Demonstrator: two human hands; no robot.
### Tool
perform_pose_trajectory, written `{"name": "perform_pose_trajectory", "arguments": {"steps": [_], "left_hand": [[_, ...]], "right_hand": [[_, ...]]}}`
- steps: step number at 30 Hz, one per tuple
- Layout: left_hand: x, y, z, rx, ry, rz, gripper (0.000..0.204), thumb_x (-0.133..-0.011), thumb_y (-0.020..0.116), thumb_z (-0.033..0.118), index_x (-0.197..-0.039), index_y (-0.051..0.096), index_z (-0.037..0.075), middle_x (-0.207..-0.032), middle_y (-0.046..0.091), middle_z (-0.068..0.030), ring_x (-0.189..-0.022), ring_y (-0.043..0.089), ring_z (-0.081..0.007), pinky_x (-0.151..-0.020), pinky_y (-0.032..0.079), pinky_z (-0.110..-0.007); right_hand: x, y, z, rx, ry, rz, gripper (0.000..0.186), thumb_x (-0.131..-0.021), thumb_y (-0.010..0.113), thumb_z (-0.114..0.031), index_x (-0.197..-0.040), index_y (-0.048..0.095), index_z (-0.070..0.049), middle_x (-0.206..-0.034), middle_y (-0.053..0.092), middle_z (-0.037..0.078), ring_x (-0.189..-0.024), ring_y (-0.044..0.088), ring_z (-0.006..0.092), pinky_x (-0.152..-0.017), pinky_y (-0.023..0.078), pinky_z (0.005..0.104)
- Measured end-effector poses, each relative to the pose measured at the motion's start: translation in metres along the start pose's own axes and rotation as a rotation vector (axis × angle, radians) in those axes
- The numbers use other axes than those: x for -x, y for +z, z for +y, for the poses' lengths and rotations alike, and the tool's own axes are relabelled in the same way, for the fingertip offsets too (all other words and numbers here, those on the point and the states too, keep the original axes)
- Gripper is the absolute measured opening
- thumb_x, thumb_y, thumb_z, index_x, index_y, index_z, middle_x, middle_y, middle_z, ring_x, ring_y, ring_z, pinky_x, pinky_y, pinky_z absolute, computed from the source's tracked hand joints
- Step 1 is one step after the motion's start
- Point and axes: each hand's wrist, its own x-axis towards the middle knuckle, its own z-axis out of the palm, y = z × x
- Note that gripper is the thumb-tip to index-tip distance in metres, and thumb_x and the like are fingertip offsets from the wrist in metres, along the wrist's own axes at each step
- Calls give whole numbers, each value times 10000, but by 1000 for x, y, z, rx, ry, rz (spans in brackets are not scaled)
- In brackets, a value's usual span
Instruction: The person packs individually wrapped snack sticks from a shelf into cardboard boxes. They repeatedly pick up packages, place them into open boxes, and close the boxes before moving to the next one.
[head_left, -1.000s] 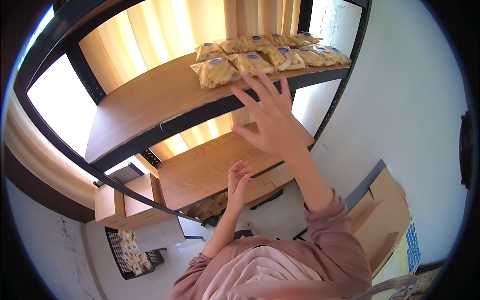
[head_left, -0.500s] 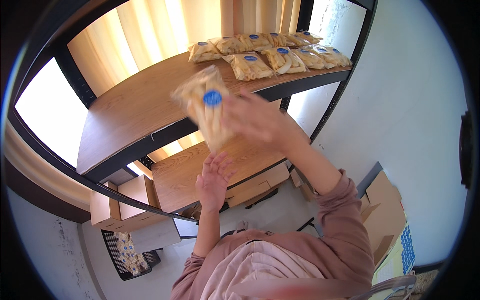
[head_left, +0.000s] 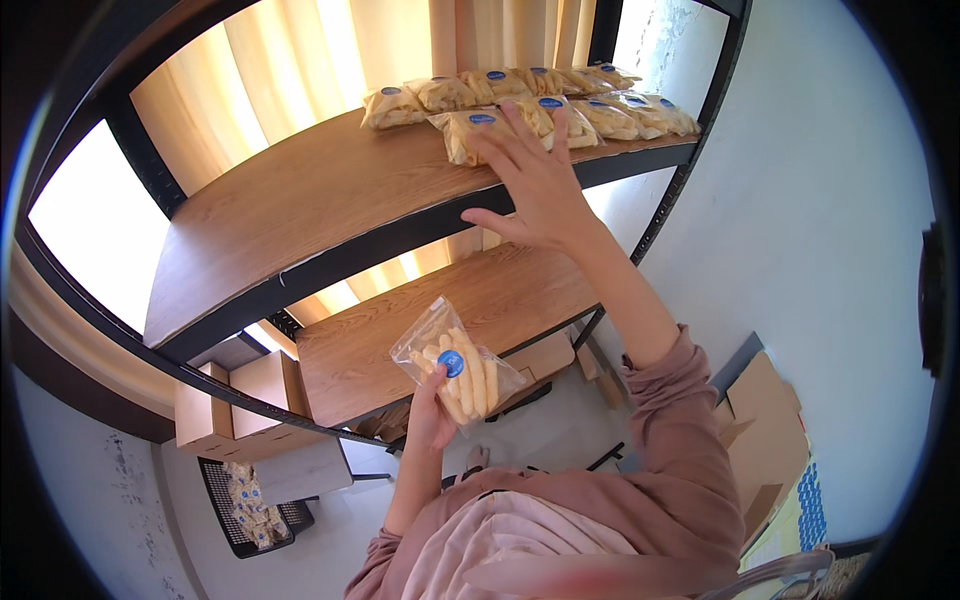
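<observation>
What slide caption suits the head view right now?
Left hand holding a clear bag of pale sticks, open right hand by other bags on the upper shelf.

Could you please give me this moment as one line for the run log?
left hand: holding clear bag of pale sticks | right hand: open, fingers spread by bags on upper shelf | contact: cannot tell

1. On the upper shelf [head_left: 270, 200], toward its right end: a back row of bags [head_left: 495, 85] and a front row of bags [head_left: 610, 118].
2. Behind it: a curtain [head_left: 290, 80].
3. Beneath it: a lower shelf [head_left: 380, 340].
4. At its front edge: the right hand [head_left: 535, 195].
5. Below that edge: a single bag [head_left: 470, 375] in the left hand [head_left: 430, 410].
6. Below its left end: boxes [head_left: 265, 390].
</observation>
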Motion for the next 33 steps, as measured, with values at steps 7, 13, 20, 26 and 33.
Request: {"name": "perform_pose_trajectory", "arguments": {"steps": [7, 13, 20, 26, 33], "left_hand": [[3, -1, 2, 230, 13, -136, 588, -897, 481, 373, -1353, 318, 40, -1346, 423, -156, -1240, 417, -304, -1042, 329, -449], [-3, -12, -11, 432, 115, -321, 601, -880, 517, 389, -1345, 336, 53, -1312, 457, -134, -1215, 445, -283, -1026, 353, -436], [-6, -4, -21, 148, 108, 30, 591, -784, 573, 229, -1302, 372, 29, -1216, 522, -158, -1117, 524, -306, -971, 420, -442], [-13, -16, -21, 200, 129, 39, 704, -704, 598, 292, -1304, 365, 7, -1215, 513, -179, -1087, 541, -337, -924, 457, -474], [-13, 1, -11, 250, 147, -176, 868, -691, 625, 489, -1386, 279, 100, -1371, 343, -200, -1256, 376, -341, -996, 378, -512]], "right_hand": [[21, 11, -2, -252, -169, 192, 411, -723, 700, -174, -1116, 590, -121, -1140, 583, 65, -1098, 553, 263, -890, 466, 436], [104, -20, -73, -401, -531, 127, 286, -764, 618, -213, -1035, 628, -122, -1066, 603, 68, -1011, 585, 237, -789, 494, 360], [43, -46, -21, -423, -215, -769, 616, -643, 704, -480, -1130, 604, -117, -1123, 550, 129, -1055, 523, 306, -886, 430, 450], [33, -15, 65, 145, 160, -6, 653, -654, 742, -408, -1192, 494, -134, -1223, 470, 107, -1336, 248, 323, -1045, 37, 660], [50, -18, 45, -102, -111, 133, 408, -636, 738, -91, -1028, 631, -133, -1092, 572, 89, -1103, 540, 313, -916, 463, 423]]}}
